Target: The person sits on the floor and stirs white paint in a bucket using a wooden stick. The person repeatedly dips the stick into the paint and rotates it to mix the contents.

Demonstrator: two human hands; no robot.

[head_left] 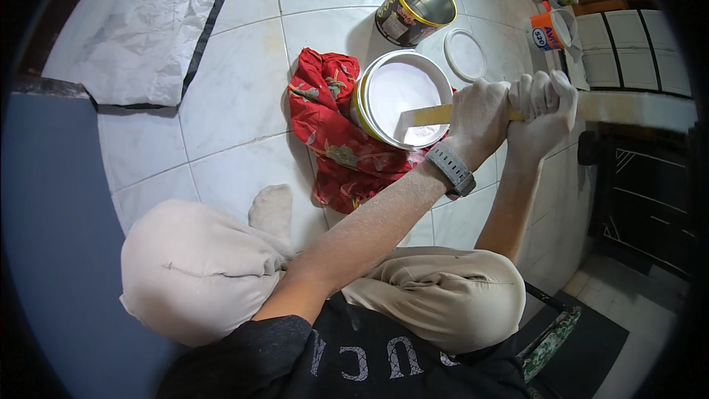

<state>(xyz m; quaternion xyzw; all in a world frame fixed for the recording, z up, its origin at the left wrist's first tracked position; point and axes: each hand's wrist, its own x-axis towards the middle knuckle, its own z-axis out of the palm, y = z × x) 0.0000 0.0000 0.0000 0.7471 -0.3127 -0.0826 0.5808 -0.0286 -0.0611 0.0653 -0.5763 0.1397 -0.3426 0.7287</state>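
Note:
A long, flat, yellowish wooden stick (433, 115) is gripped by both my hands. My left hand (478, 112), with a grey-strapped watch (452, 168) on its wrist, closes round it near the bucket. My right hand (543, 112) is wrapped round it just beside the left. Both hands are dusted white. The stick's left end is coated white and reaches into the mouth of a white-rimmed bucket (360, 100) of smooth white paint (402, 92); how deep it dips I cannot tell. Beyond my right hand, the stick's other end runs on, blurred and whitish. Red flowered cloth (325, 114) lies bunched round the bucket.
Behind the bucket stands a black-and-yellow tin (399, 22), open-topped, with a round white lid (465, 55) beside it. An orange-and-white tub (544, 33) is at far right. A white sheet (148, 37) lies at far left. Dark furniture (642, 199) stands on the right.

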